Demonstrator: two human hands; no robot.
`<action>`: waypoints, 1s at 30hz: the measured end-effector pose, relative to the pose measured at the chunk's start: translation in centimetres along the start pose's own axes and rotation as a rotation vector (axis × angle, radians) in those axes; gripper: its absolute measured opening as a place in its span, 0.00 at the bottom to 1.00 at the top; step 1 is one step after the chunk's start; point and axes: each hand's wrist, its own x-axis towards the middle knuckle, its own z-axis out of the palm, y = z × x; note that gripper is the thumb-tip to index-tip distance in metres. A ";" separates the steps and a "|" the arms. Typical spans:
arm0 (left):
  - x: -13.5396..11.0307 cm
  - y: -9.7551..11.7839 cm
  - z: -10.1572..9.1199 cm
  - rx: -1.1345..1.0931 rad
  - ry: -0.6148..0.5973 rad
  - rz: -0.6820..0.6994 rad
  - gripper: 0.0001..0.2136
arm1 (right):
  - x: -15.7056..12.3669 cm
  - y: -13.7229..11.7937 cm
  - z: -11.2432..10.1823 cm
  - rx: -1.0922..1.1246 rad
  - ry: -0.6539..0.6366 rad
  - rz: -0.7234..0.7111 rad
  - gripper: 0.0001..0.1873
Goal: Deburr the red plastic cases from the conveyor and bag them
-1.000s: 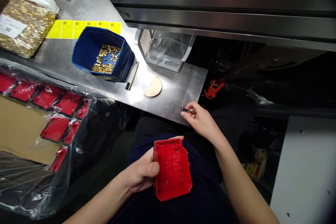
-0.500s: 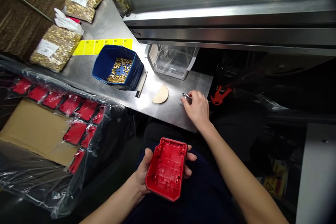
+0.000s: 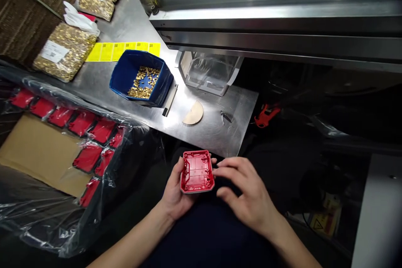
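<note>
Your left hand point(image 3: 176, 201) has its grip clamped on the red plastic shell point(image 3: 195, 172), hollow side toward you; your right hand point(image 3: 246, 190) has its fingers apart just beside the shell's right edge, though whether they touch it is unclear. Beyond, on the bench point(image 3: 216, 137), lie a small metal tool point(image 3: 225, 116) and a pale half-disc point(image 3: 194, 113); near them stands the blue bin point(image 3: 121, 76) with brass-coloured pieces point(image 3: 137, 89) inside.
</note>
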 end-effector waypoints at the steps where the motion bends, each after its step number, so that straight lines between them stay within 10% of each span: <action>1: 0.2 0.1 0.1 0.007 0.013 -0.004 0.29 | -0.4 -0.4 0.3 -0.038 -0.056 -0.037 0.18; 9: -0.1 -0.2 1.1 0.071 0.128 -0.041 0.28 | 0.7 -0.7 1.4 0.029 -0.140 -0.129 0.09; 17: -0.9 0.4 -0.9 0.539 -0.006 0.325 0.33 | 1.3 -1.7 -0.4 0.541 -0.023 0.554 0.16; 30: -1.9 -0.2 0.0 0.858 -0.112 0.482 0.40 | 0.7 -2.5 0.8 0.429 0.034 0.531 0.09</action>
